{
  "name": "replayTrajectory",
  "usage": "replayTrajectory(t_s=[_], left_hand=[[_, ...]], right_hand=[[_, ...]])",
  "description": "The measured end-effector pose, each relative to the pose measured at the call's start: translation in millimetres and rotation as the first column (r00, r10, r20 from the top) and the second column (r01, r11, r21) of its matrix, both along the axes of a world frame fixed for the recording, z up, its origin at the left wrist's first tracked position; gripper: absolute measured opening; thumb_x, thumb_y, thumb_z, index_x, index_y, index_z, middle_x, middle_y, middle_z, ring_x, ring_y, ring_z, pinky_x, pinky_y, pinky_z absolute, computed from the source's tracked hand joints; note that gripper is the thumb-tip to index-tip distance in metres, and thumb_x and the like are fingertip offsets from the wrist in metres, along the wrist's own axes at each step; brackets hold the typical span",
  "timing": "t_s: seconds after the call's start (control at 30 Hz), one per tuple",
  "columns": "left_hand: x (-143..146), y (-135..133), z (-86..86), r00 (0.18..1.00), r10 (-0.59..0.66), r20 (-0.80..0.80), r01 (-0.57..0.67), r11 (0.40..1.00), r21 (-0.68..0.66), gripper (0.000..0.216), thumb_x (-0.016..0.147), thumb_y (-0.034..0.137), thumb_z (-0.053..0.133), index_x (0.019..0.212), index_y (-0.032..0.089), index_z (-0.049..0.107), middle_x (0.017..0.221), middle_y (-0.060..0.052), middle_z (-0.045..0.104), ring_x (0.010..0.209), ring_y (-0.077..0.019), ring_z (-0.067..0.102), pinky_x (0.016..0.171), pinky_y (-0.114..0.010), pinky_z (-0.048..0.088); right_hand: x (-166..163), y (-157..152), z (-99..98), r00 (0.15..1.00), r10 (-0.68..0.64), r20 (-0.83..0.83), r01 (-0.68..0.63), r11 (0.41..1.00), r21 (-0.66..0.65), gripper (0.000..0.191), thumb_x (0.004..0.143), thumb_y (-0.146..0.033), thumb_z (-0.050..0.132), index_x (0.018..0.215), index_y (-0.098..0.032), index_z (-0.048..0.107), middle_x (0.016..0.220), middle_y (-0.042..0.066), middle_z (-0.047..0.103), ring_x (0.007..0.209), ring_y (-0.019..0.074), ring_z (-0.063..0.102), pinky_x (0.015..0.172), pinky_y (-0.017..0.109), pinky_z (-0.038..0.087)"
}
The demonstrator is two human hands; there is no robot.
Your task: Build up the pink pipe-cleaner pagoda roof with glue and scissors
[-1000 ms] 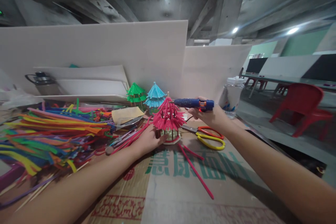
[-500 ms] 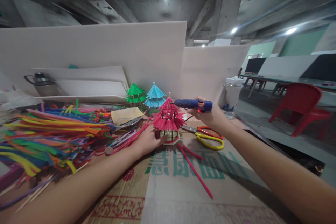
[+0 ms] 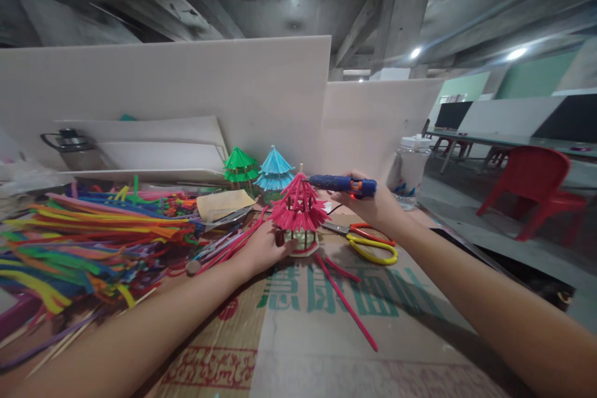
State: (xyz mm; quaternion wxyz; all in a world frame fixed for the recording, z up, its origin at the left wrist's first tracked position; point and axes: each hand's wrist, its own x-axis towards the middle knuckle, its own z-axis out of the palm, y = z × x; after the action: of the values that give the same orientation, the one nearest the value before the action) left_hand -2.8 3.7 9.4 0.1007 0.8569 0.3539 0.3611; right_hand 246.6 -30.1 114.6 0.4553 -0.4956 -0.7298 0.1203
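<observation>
A small two-tiered pavilion model (image 3: 301, 208) with pink pipe-cleaner roofs stands upright on the cardboard. My left hand (image 3: 268, 247) is closed on its base from the left, thumb at the front edge. In my right hand (image 3: 380, 199) is a blue hot glue gun (image 3: 342, 185) with a glowing orange-red light. Its nozzle points left and meets the upper roof near the peak, beside the wooden stick on top. Whether glue is coming out is too small to tell. Pink pipe cleaners (image 3: 349, 308) lie in front of the model.
Scissors (image 3: 373, 250) with red and yellow handles lie right of the model. Green (image 3: 240, 168) and blue (image 3: 274, 171) pavilion models stand behind. Many coloured pipe cleaners (image 3: 107, 224) cover the left. A clear jar (image 3: 410, 171) stands at the right edge, before white boards (image 3: 186, 84).
Both hands, the pavilion model and the glue gun keep nearly the same positions. The whole view has shifted very slightly.
</observation>
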Motion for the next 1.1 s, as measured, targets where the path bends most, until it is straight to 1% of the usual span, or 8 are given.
replayTrajectory(t_s=[0.13, 0.27, 0.33, 0.57, 0.73, 0.93, 1.03, 1.1], left_hand=[[0.3, -0.1, -0.3, 1.000, 0.016, -0.018, -0.016, 1.000, -0.012, 0.030, 0.089, 0.039, 0.056, 0.102, 0.016, 0.070, 0.096, -0.008, 0.074, 0.096, -0.0262, 0.067, 0.095, -0.038, 0.052], [1.3, -1.4, 1.5, 1.000, -0.014, 0.012, 0.014, 1.000, 0.002, 0.032, 0.089, 0.039, 0.056, 0.108, 0.017, 0.069, 0.107, -0.009, 0.073, 0.100, -0.0254, 0.066, 0.095, -0.037, 0.051], [1.3, -1.3, 1.3, 1.000, 0.002, 0.003, -0.002, 1.000, 0.000, 0.031, 0.088, 0.038, 0.056, 0.106, 0.016, 0.069, 0.106, -0.009, 0.073, 0.101, -0.0259, 0.066, 0.094, -0.037, 0.052], [-1.3, 1.1, -3.1, 0.999, 0.032, -0.033, -0.033, 0.999, -0.031, 0.026, 0.089, 0.038, 0.056, 0.089, 0.017, 0.071, 0.078, -0.006, 0.071, 0.083, -0.0236, 0.067, 0.088, -0.036, 0.053], [-1.1, 1.0, -2.6, 0.998, 0.040, -0.046, -0.041, 0.999, -0.008, 0.028, 0.089, 0.039, 0.056, 0.094, 0.016, 0.070, 0.087, -0.008, 0.073, 0.085, -0.0246, 0.067, 0.085, -0.036, 0.053], [0.5, -0.8, 0.4, 1.000, -0.010, 0.003, 0.010, 1.000, 0.026, 0.030, 0.089, 0.035, 0.057, 0.110, 0.018, 0.069, 0.110, -0.008, 0.072, 0.104, -0.0261, 0.066, 0.095, -0.036, 0.051], [0.9, -1.6, 0.9, 1.000, -0.011, 0.019, 0.010, 0.999, 0.031, 0.031, 0.088, 0.036, 0.058, 0.112, 0.018, 0.068, 0.113, -0.008, 0.072, 0.109, -0.0264, 0.064, 0.098, -0.035, 0.049], [0.5, -1.1, -0.2, 1.000, -0.014, 0.019, 0.013, 1.000, 0.019, 0.029, 0.089, 0.036, 0.057, 0.110, 0.018, 0.068, 0.109, -0.008, 0.072, 0.106, -0.0255, 0.065, 0.097, -0.035, 0.050]], right_hand=[[0.3, 0.5, -0.5, 1.000, -0.017, 0.018, 0.017, 1.000, 0.001, 0.037, 0.071, -0.057, 0.068, 0.084, -0.023, 0.060, 0.065, -0.003, 0.053, 0.060, 0.0146, 0.044, 0.056, 0.027, 0.033], [1.7, 2.6, -2.6, 0.999, -0.022, 0.024, 0.022, 1.000, 0.008, 0.038, 0.072, -0.059, 0.068, 0.084, -0.023, 0.060, 0.065, -0.003, 0.053, 0.060, 0.0145, 0.045, 0.056, 0.027, 0.033], [2.4, 3.4, -3.3, 0.999, -0.019, 0.029, 0.019, 1.000, 0.016, 0.038, 0.072, -0.058, 0.068, 0.084, -0.023, 0.060, 0.065, -0.003, 0.054, 0.060, 0.0143, 0.045, 0.056, 0.027, 0.032], [2.2, 2.9, -2.5, 0.999, -0.025, 0.029, 0.024, 1.000, 0.009, 0.038, 0.071, -0.058, 0.068, 0.085, -0.023, 0.060, 0.065, -0.003, 0.053, 0.061, 0.0148, 0.045, 0.056, 0.028, 0.032], [3.0, 3.6, -3.6, 0.999, -0.024, 0.044, 0.024, 1.000, 0.017, 0.038, 0.073, -0.059, 0.068, 0.086, -0.024, 0.061, 0.066, -0.003, 0.054, 0.061, 0.0150, 0.047, 0.057, 0.028, 0.033], [3.3, 4.2, -5.3, 0.998, -0.044, 0.043, 0.043, 0.999, 0.026, 0.039, 0.073, -0.060, 0.069, 0.086, -0.024, 0.061, 0.066, -0.002, 0.057, 0.062, 0.0158, 0.049, 0.057, 0.028, 0.034], [2.7, 4.1, -4.8, 0.998, -0.043, 0.043, 0.041, 0.999, 0.027, 0.040, 0.072, -0.061, 0.068, 0.085, -0.024, 0.060, 0.066, -0.002, 0.056, 0.062, 0.0161, 0.049, 0.058, 0.028, 0.034], [2.5, 4.0, -4.2, 0.998, -0.042, 0.045, 0.041, 0.999, 0.014, 0.040, 0.072, -0.061, 0.068, 0.085, -0.024, 0.060, 0.066, -0.002, 0.055, 0.062, 0.0160, 0.048, 0.058, 0.028, 0.034]])
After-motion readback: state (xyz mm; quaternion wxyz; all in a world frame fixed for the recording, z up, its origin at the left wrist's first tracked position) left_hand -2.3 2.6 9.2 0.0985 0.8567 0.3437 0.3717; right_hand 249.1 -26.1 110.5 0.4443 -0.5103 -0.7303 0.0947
